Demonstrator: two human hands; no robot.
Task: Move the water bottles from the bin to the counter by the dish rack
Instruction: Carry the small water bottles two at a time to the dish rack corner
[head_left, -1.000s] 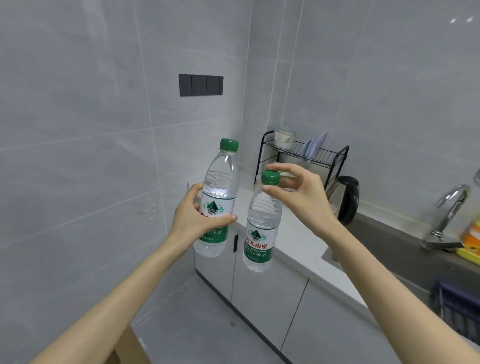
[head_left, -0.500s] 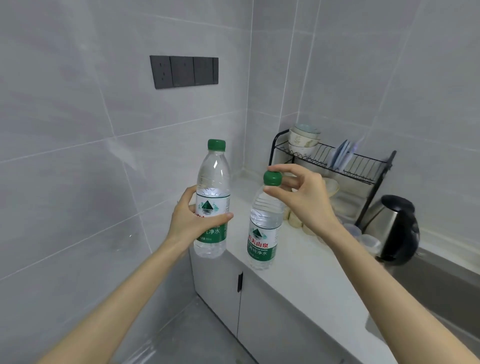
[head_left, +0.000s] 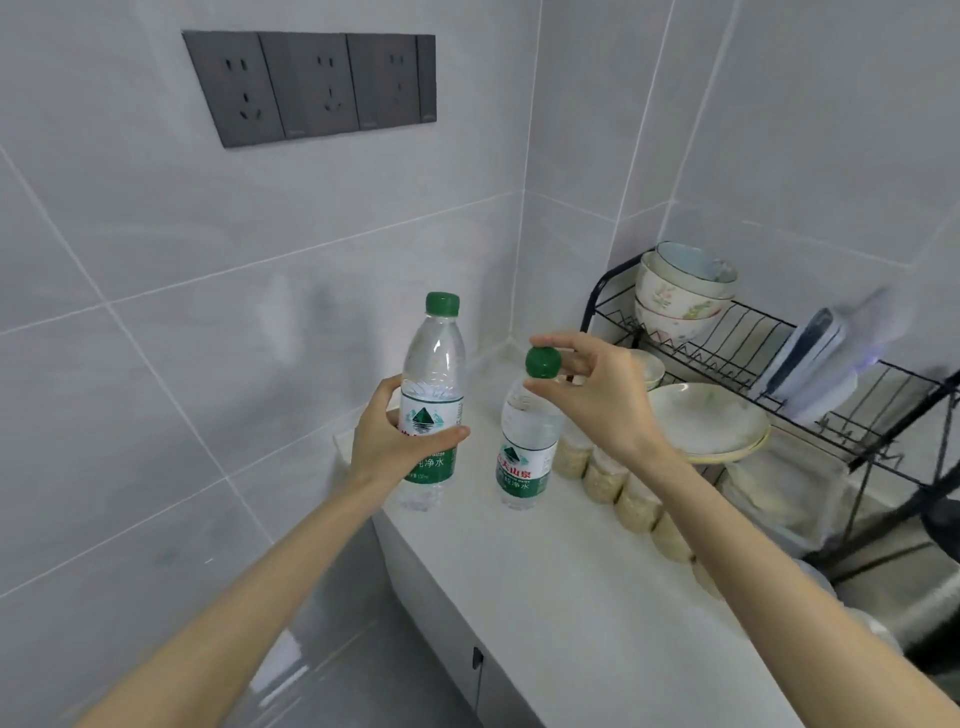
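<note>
I carry two clear water bottles with green caps and green labels. My left hand (head_left: 392, 441) wraps the label of the left bottle (head_left: 434, 374), held upright at the counter's left end. My right hand (head_left: 597, 400) pinches the green cap of the right bottle (head_left: 524, 462), which hangs upright with its base at or just above the white counter (head_left: 545, 571); contact is unclear. The black wire dish rack (head_left: 769, 358) stands just right of the bottles. The bin is out of view.
Stacked bowls (head_left: 680, 296) and plates (head_left: 810, 358) fill the rack; a large plate (head_left: 711, 421) sits under it. A row of small jars (head_left: 602, 473) lines the counter by the right bottle. Wall sockets (head_left: 317, 83) hang above. Tiled walls close the corner.
I have moved closer to the counter corner. Both bottles have travelled forward and down, from beside the cabinet front to over the counter's left end by the rack.
</note>
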